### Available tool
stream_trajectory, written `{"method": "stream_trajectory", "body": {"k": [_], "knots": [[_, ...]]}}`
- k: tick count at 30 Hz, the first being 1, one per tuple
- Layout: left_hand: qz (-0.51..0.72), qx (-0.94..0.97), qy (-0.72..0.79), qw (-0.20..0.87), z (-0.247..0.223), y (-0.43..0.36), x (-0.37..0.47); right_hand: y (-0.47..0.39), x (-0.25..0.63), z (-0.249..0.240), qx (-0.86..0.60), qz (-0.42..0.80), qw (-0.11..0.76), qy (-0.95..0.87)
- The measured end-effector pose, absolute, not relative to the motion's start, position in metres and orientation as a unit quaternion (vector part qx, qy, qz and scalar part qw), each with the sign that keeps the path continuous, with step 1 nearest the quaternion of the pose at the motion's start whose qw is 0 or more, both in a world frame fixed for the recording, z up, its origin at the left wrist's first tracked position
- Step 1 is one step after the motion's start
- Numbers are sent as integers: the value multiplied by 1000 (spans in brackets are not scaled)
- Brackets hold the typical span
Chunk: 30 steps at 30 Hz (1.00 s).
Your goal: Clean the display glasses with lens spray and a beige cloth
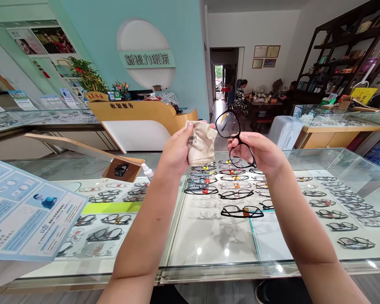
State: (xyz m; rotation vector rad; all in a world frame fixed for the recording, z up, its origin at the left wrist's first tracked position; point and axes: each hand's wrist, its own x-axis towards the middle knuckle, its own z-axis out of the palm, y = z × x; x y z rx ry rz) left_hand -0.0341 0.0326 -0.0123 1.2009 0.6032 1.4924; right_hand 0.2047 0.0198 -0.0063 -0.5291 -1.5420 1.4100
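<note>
Above the glass display counter, my left hand (pixel 177 150) grips a beige cloth (pixel 202 143) with dark printing and zigzag edges. To its right, my right hand (pixel 262 151) pinches black-rimmed glasses (pixel 240 138) near the bridge, between thumb and fingers. The glasses are turned nearly upright, one lens above the other. Cloth and glasses are close together, with a small gap showing between them. Under the glass below my hands lie rows of spectacle frames (pixel 242 212).
A blue-and-white leaflet (pixel 28 211) stands at the left, near a wooden board (pixel 123 169) and a small white bottle (pixel 147 172). The counter's glass front edge (pixel 209 272) runs below my arms. Two people sit at a far table (pixel 262 102).
</note>
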Motion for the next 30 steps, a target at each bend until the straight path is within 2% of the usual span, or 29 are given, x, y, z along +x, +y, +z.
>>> {"method": "stream_trajectory", "body": {"k": [3,6,8,11,16,20,24,30], "knots": [[624,481,253,562,-12,28,-25,10,194,-7,-283,424,496,-703],[620,456,249,588,-11,22,-15,0,170,-14,-402,114,491,-764],[615,446,240,604,-9,17,-11,-5,152,-23,-456,-63,417,-784],[620,432,225,615,-6,12,-10,-7,133,-35,-466,-169,345,-797],[650,435,223,582,-3,14,-19,-9,135,-34,-463,-170,307,-814],[671,406,222,579,-8,22,-19,-13,152,-22,-447,-91,313,-833],[691,391,211,571,-17,23,-7,-13,152,-23,-432,-23,446,-784],[678,388,215,586,-26,6,29,-2,128,-48,-390,-72,592,-701]]}}
